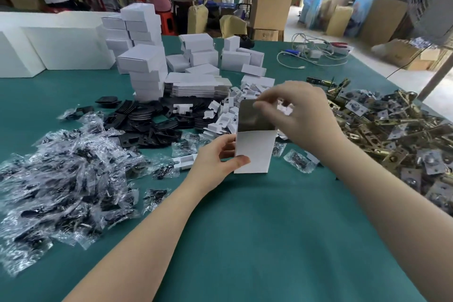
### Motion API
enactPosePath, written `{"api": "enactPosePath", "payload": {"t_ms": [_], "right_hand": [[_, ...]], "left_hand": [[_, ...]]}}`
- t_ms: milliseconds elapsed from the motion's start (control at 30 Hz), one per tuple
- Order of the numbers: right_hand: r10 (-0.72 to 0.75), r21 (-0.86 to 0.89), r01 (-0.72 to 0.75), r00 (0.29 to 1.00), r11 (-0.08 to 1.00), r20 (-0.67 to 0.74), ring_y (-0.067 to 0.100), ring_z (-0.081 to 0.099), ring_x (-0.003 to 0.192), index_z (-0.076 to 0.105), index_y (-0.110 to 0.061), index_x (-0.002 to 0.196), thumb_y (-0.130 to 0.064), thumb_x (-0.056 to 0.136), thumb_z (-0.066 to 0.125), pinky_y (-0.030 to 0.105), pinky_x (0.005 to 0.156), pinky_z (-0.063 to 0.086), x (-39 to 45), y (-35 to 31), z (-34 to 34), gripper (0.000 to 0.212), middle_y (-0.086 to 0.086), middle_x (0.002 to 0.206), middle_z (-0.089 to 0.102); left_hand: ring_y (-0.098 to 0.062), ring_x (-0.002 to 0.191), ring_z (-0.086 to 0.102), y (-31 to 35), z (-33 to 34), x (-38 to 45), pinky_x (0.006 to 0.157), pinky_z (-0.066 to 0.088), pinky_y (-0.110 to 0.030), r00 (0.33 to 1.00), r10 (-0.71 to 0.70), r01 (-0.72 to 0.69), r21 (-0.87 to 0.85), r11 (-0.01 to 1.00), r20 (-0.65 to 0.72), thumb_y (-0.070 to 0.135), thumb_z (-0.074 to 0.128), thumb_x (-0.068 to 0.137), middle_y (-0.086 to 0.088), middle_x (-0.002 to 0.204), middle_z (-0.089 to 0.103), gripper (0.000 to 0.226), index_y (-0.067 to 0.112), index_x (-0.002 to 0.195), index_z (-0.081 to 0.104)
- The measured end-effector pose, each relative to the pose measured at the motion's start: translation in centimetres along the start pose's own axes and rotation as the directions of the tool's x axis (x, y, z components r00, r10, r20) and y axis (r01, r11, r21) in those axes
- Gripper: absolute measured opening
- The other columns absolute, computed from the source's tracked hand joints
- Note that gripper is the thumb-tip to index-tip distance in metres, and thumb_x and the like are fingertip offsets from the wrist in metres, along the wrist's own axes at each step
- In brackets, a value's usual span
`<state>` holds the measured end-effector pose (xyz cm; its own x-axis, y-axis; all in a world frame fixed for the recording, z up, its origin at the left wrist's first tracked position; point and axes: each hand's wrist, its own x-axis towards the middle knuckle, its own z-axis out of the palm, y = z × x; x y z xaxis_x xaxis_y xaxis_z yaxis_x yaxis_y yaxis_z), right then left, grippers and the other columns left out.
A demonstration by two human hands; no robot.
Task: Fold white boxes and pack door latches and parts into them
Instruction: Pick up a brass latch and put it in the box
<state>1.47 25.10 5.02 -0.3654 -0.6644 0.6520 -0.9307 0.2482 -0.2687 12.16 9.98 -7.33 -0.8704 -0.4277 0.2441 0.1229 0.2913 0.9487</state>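
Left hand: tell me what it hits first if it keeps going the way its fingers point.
The left hand already grips the white box. Beyond it, probably a bagged part on the green table; depth is unclear.

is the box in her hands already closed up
No, the box is still open at the top: the right hand pinches its raised grey flap while the left hand grips its lower edge.

- White box (255,149): half folded, upright, grey flap up, above green table.
- Brass latches (392,130): heaped at right.
- Bagged parts (61,179): piled left.
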Motion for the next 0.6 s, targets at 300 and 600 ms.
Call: {"api": "enactPosePath", "payload": {"t_ms": [300,600], "right_hand": [[0.584,0.244,-0.536,0.784,0.808,-0.210,0.014,0.056,0.079,0.058,-0.016,0.128,-0.011,0.096,0.054,0.031,0.075,0.044,-7.1,4.0,6.3,0.032,-0.001,0.086,0.063],[0.548,-0.401,-0.436,0.805,0.806,0.227,0.030,0.044,0.129,0.052,-0.027,0.137,-0.015,0.090,0.054,0.047,0.104,0.038,-3.1,7.6,5.4,0.048,0.004,0.139,0.053]], "left_hand": [[0.001,0.098,0.066,0.1,-0.2,-0.4,0.081,0.049,-0.011,1.000,-0.016,0.016,-0.002,1.000,-0.010,0.017,0.072,0.085,0.023,0.104,0.070,0.041,0.047,0.108,0.057],[0.001,0.094,0.067,0.4,-0.1,-0.3,0.077,0.051,-0.012,0.999,-0.041,0.040,-0.042,0.998,-0.008,0.027,0.073,0.078,0.023,0.100,0.070,0.036,0.045,0.106,0.058]]}}
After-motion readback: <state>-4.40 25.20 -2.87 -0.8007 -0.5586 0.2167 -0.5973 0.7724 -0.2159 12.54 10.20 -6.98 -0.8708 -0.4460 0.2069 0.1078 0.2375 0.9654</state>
